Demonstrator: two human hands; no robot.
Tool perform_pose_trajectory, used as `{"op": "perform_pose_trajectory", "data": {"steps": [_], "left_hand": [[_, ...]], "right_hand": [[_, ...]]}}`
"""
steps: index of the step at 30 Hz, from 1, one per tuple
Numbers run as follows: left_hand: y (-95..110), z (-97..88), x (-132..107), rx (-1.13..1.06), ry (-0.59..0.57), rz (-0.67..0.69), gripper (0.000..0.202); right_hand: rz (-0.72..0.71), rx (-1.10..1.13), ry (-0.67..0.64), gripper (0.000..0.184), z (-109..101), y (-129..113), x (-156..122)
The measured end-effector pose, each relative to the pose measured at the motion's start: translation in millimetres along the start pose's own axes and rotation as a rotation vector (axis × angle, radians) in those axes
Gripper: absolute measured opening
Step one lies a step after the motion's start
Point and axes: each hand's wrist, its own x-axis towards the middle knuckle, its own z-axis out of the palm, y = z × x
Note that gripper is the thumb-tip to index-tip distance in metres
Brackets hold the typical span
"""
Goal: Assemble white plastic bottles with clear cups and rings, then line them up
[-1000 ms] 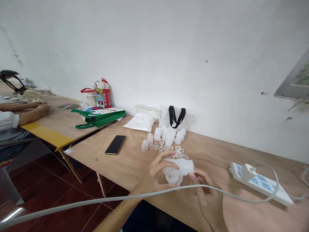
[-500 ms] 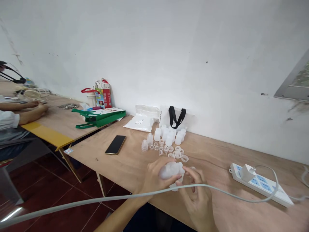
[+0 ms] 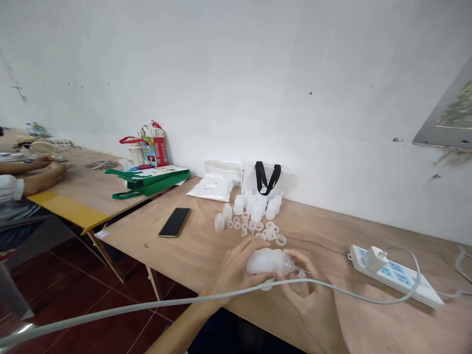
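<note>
My left hand (image 3: 236, 265) is wrapped round a translucent white baby bottle (image 3: 263, 261), which lies on its side above the front of the table. At the bottle's right end is a clear nipple (image 3: 289, 264), with the fingers of my right hand (image 3: 309, 290) closed about it. Below the bottle, a translucent cap (image 3: 267, 284) shows partly behind the cable. Another clear part (image 3: 299, 281) is near my right palm, its exact shape hard to make out. Beyond my hands are several clear rings (image 3: 280, 240), small nipples (image 3: 251, 227), domed caps (image 3: 219, 222) and more bottles (image 3: 257, 211).
A grey cable (image 3: 165, 306) crosses in front of my forearms. A power strip (image 3: 396, 275) lies at right, a phone (image 3: 174, 222) at left. White packets (image 3: 214, 187) and a black-handled bag (image 3: 268, 177) stand by the wall. Another person's hands (image 3: 51, 169) rest at the neighbouring table.
My right fingers have shifted right from the bottle's neck, and a clear nipple now shows there. The bottle is more level and more visible. The view has shifted slightly.
</note>
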Motion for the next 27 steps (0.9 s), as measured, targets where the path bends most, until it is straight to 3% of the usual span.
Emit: {"op": "perform_pose_trajectory", "data": {"steps": [3, 8, 14, 17, 21, 24, 27], "left_hand": [[-1, -9.5, 5, -0.148, 0.028, -0.084, 0.053], [1, -19.3, 6, -0.268, -0.108, -0.105, 0.057], [7, -27.1, 6, -0.3, -0.278, -0.167, 0.047], [12, -31.9, 5, -0.275, -0.293, -0.131, 0.05], [20, -34.5, 2, -0.177, -0.252, -0.04, 0.053], [20, -31.4, 1, -0.105, -0.253, -0.041, 0.054], [17, -27.0, 2, -0.093, -0.233, -0.06, 0.054]], "right_hand": [[0.095, 0.137, -0.088, 0.03, -14, 6, 6], [0.161, 0.252, -0.228, 0.035, -24, 13, 5], [-0.027, 0.083, -0.351, 0.023, -34, 15, 8], [-0.023, 0.05, -0.346, 0.027, -31, 15, 6], [0.169, 0.111, -0.265, 0.034, -18, 17, 1], [0.261, 0.08, -0.277, 0.043, -14, 19, 1], [0.238, 0.076, -0.275, 0.043, -17, 17, 6]]}}
